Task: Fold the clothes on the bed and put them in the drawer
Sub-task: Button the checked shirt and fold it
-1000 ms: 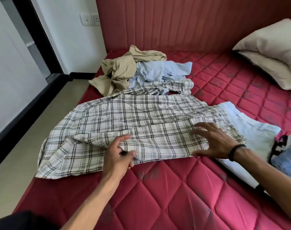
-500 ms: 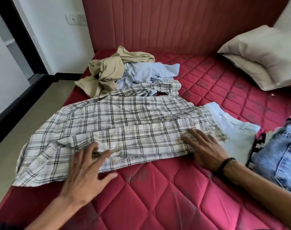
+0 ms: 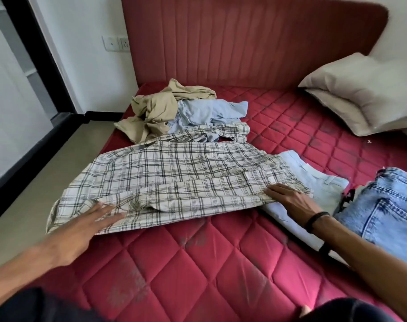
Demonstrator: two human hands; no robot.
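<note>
A white plaid shirt (image 3: pixel 174 177) lies spread across the red quilted bed (image 3: pixel 198 263), its near side folded over. My left hand (image 3: pixel 86 226) lies flat with straight fingers on the shirt's near left part. My right hand (image 3: pixel 290 201) presses flat on the shirt's right end, a black band on its wrist. Under that end lie pale blue trousers (image 3: pixel 314 180). Behind the shirt sit a crumpled beige garment (image 3: pixel 158 110) and a light blue shirt (image 3: pixel 209 112). No drawer is in sight.
Blue jeans (image 3: pixel 383 217) lie at the right edge, a dark patterned cloth (image 3: pixel 350 196) beside them. Two pillows (image 3: pixel 365 94) lean at the back right against the red headboard (image 3: pixel 244 38). The floor (image 3: pixel 35 187) runs along the bed's left side.
My left hand let go of the shirt's folded edge, opened and slid left along it. My right hand stayed flat on the right end. The camera tilted up.
</note>
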